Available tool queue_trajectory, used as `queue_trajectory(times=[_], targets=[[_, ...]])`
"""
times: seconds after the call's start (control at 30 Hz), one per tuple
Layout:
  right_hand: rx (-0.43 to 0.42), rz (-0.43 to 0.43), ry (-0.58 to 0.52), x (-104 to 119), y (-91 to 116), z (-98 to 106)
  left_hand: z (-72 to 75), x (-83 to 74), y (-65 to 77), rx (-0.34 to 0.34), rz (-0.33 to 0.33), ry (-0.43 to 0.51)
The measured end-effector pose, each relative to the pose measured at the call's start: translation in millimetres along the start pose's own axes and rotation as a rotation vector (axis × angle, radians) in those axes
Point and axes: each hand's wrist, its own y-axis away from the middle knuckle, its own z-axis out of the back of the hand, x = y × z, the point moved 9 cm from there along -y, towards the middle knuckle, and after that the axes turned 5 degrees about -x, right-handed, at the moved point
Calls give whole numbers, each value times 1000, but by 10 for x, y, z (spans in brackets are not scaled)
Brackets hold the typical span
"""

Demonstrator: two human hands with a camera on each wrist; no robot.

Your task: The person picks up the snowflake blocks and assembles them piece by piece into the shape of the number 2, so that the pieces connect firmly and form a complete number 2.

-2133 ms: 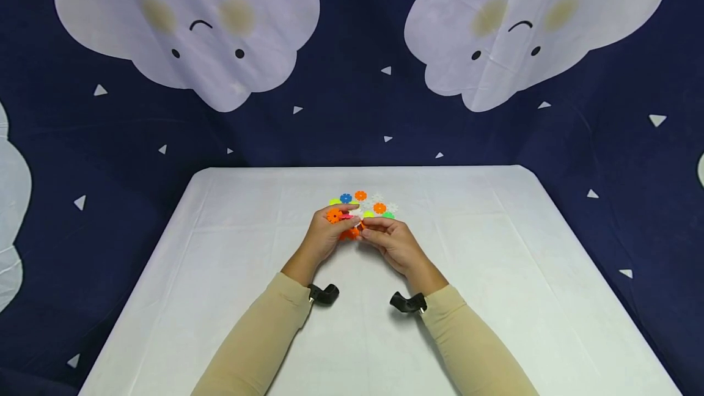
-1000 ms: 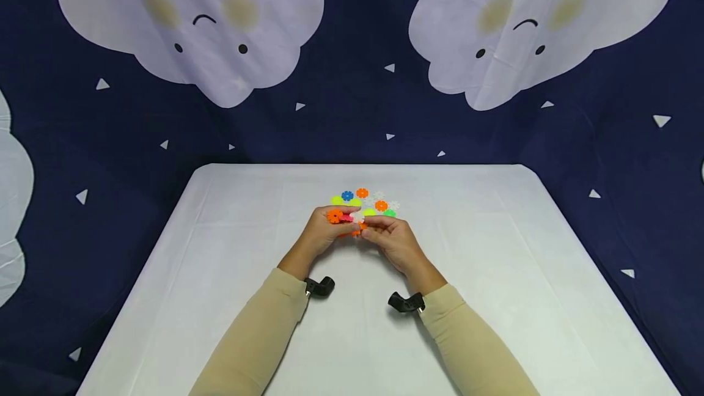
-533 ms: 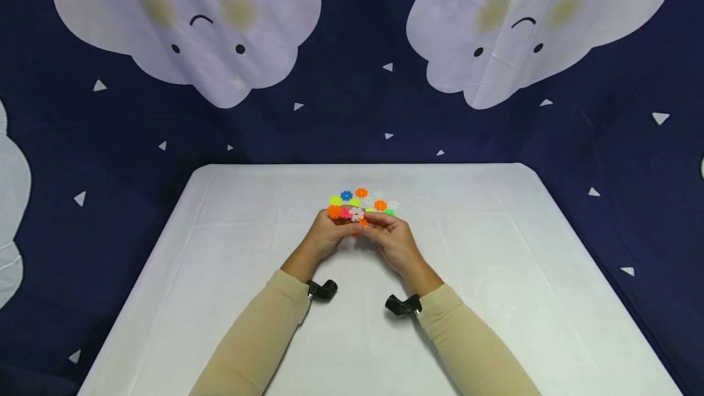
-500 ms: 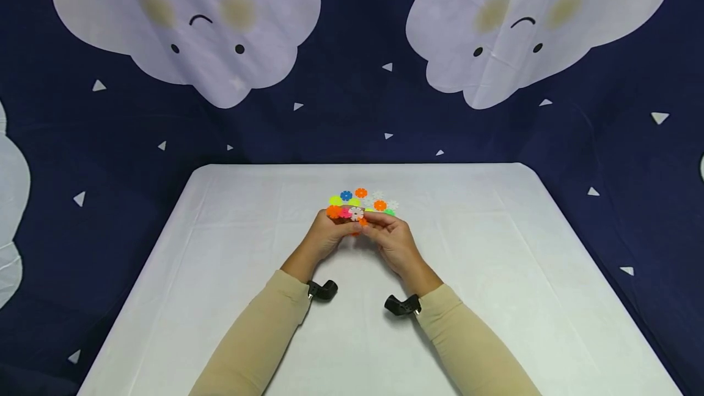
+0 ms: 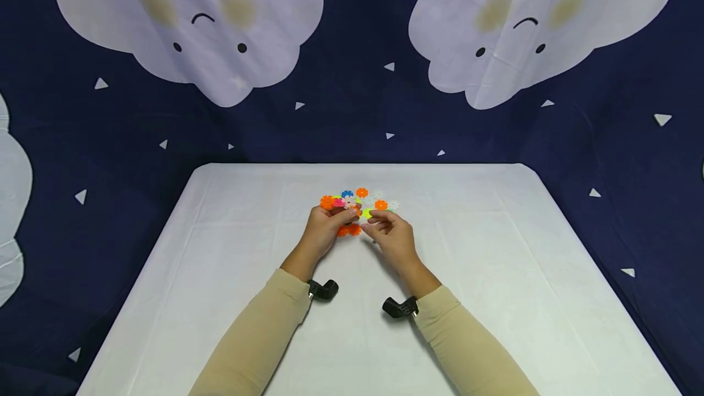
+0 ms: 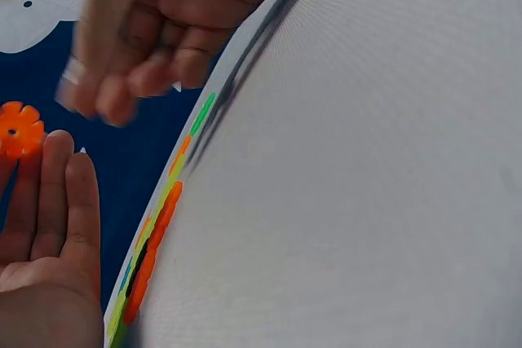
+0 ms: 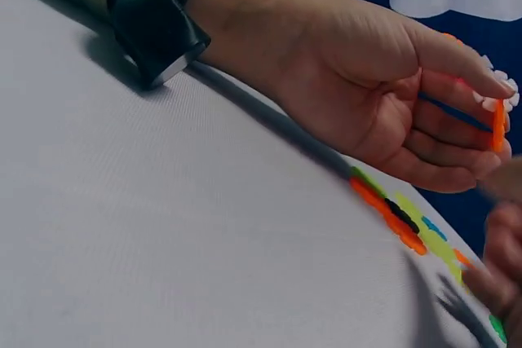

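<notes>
I've got flower discs (image 5: pixel 338 202) pinched in the left grip (image 5: pixel 320 232)!
My right grip (image 5: pixel 397 242) hovers just beside, fingers loosely parted, empty.

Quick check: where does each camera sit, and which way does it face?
Head: worn on the head, facing forward and down at the table and backdrop; both sleeves, left hand and right hand show.
Left wrist: on that wrist, facing low across the table; left hand and right hand show.
Right wrist: on that wrist, facing low across the table; left hand and part of right hand show.
Shared by both wrist views: both hands, discs edge-on.
</notes>
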Motion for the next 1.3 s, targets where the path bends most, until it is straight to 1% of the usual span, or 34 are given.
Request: queue_trajectory(times=[0.1,0.17,0.23,0.3,0.37,0.43,0.5,0.6,0.67,0.73,0.8,0.83,0.87,0.97,1.03,1.07,1.17,1.3], targets=[[54,87,270,14,-3,-78,-2,-13,-9,-2,-3,108],[110,151,389,28,-2,-173,9,-23,-14,-13,-13,137],[155,196,482,29,-1,-263,23,-32,-24,-23,-31,145],[176,214,551,21,-4,-328,29,-45,-34,-28,-50,148],[177,219,601,16,-10,-362,30,-53,-43,-30,-64,147],[175,197,623,10,-19,-375,31,-54,-48,-33,-69,151],[167,188,619,15,-27,-377,34,-52,-50,-37,-71,154],[172,190,574,33,-24,-384,47,-49,-49,-47,-76,150],[185,223,528,52,-4,-396,59,-53,-46,-57,-80,152],[209,251,467,73,21,-406,70,-56,-47,-66,-83,158],[224,252,385,92,38,-395,76,-59,-49,-70,-87,165],[225,239,342,92,37,-381,76,-62,-49,-69,-88,169],[224,207,283,82,31,-363,74,-63,-49,-68,-88,173],[183,63,80,16,0,-281,65,-70,-44,-57,-89,173],[137,-38,-57,-45,-20,-224,55,-75,-40,-50,-90,177],[111,-74,-119,-62,-25,-196,51,-76,-38,-47,-90,180],[40,-110,-237,-68,-39,-125,40,-73,-36,-38,-87,199],[-9,-69,-305,-14,-49,-79,29,-69,-34,-23,-89,224]])
